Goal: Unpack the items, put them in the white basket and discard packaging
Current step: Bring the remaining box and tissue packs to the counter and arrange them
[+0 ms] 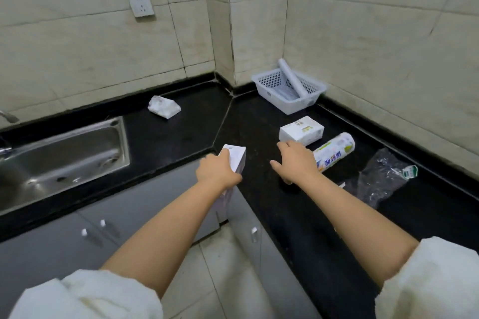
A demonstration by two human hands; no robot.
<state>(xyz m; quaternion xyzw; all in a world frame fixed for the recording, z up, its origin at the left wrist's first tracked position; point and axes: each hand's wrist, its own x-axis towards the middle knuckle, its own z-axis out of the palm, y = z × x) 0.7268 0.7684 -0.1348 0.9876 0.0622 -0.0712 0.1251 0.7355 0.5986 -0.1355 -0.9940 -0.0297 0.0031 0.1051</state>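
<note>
The left hand [216, 171] has its grip closed around a long white box [234, 160] over the table's [259, 189] front edge. The right hand [295, 160] hovers spread, fingers loose, near a printed roll [335, 150] and tissue pack [302, 130]. The white basket [290, 107] (corner) holds a pale roll [291, 77].

Beige tiled walls [363, 21]; socket [140, 4] upper left; black L-shaped counter [181, 124]; steel sink [64, 155] left; grey cabinets [129, 215] below.

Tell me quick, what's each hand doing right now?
Left hand: closed around a long white box, held over the counter edge.
Right hand: open, empty, fingers spread above the black counter.
</note>
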